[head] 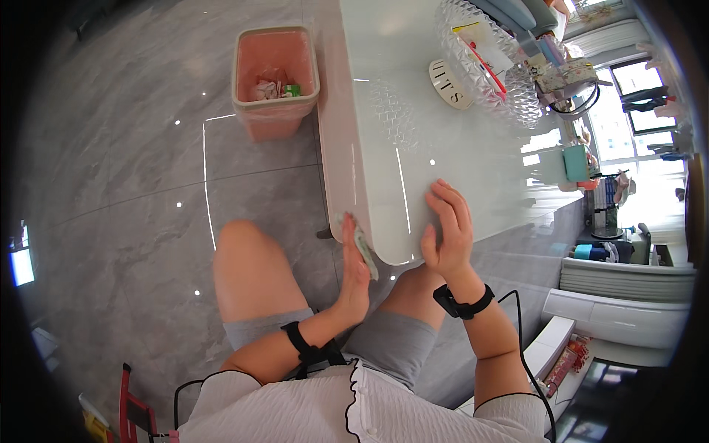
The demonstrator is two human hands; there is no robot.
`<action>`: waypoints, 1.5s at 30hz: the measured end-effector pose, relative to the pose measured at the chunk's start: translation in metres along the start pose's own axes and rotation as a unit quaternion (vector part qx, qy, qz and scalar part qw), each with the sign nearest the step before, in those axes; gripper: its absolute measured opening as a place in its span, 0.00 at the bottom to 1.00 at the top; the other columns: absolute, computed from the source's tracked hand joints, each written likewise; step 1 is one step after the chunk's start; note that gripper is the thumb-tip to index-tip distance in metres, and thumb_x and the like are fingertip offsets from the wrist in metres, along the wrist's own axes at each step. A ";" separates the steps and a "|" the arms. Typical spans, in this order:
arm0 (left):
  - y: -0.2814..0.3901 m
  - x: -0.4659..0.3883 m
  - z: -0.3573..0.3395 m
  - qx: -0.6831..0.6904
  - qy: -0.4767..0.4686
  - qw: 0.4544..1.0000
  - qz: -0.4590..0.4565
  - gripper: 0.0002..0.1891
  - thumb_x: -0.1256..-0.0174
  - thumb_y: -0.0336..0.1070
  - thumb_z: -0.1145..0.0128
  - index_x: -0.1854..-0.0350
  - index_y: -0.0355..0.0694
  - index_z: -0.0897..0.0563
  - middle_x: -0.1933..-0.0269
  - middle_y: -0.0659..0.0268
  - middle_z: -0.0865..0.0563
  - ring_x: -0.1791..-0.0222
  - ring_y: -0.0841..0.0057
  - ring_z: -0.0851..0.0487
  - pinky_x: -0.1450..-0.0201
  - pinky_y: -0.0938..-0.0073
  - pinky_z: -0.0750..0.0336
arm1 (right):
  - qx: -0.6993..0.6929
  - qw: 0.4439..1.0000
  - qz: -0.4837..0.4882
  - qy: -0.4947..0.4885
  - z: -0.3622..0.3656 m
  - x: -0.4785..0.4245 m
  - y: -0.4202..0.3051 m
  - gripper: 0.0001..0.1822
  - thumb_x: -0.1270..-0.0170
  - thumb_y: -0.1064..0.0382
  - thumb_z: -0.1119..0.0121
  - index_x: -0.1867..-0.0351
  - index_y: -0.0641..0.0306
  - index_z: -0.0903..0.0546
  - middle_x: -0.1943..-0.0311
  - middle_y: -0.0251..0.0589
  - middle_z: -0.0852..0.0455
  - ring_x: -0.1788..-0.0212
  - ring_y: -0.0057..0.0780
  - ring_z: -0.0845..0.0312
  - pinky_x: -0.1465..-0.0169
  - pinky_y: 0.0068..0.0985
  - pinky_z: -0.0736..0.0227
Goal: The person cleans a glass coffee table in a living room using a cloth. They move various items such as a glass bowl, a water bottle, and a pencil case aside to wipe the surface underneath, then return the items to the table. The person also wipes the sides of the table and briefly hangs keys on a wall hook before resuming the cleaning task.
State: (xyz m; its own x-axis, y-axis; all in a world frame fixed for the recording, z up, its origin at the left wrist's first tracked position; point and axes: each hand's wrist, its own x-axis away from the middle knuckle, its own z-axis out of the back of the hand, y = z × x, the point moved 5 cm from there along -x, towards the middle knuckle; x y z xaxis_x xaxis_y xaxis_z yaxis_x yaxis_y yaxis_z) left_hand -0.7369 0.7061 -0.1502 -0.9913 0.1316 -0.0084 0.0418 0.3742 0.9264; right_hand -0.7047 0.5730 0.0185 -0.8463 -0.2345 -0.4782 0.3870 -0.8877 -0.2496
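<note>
My left hand (355, 268) is held on edge with its fingers stretched out, and a thin pale green cloth (364, 252) lies under its palm. Hand and cloth are against the side of a glossy white table (382, 194), near its rounded front corner. On the tabletop, close to that same corner, rests my right hand (451, 230), palm down and holding nothing, with the thumb apart from the fingers. Both wrists wear black bands.
A pink waste bin (277, 119) with crumpled rubbish inside stands on the grey tiled floor (138, 166), left of the table. Farther along the tabletop sit a cut-glass bowl (471, 61) holding packets and a red item, a floral bag (568, 77) and a teal box (576, 163).
</note>
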 end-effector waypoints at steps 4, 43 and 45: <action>0.095 -0.072 -0.012 0.066 -0.098 0.993 -0.014 0.50 0.29 0.76 0.81 0.20 0.36 0.64 0.18 0.59 0.62 0.18 0.66 0.63 0.19 0.64 0.66 | 0.002 1.000 0.000 0.006 0.001 0.000 0.003 0.20 0.51 0.70 0.44 0.53 0.74 0.18 0.47 0.53 0.19 0.39 0.54 0.23 0.41 0.40 0.23; -0.058 -0.034 0.026 0.126 0.001 0.987 0.098 0.39 0.20 0.62 0.66 0.19 0.42 0.55 0.20 0.61 0.50 0.21 0.67 0.49 0.22 0.65 0.51 | -0.015 0.998 0.006 0.062 0.006 0.005 0.001 0.18 0.52 0.70 0.42 0.56 0.70 0.17 0.50 0.49 0.17 0.43 0.48 0.19 0.40 0.39 0.21; -0.052 0.009 0.015 0.126 0.003 0.977 0.170 0.39 0.20 0.62 0.66 0.19 0.42 0.58 0.19 0.63 0.53 0.20 0.69 0.51 0.21 0.66 0.55 | -0.031 0.995 0.017 0.098 0.008 0.013 0.005 0.17 0.52 0.72 0.41 0.57 0.70 0.17 0.50 0.49 0.17 0.44 0.48 0.19 0.40 0.41 0.21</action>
State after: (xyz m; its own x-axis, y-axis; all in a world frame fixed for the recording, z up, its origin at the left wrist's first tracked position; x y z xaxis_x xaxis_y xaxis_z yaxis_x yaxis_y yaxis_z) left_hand -0.7464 0.7014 -0.2037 -0.9157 0.2818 0.2866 0.3971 0.5236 0.7537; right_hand -0.7169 0.5624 0.0179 -0.7467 -0.1765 -0.6414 0.4413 -0.8529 -0.2791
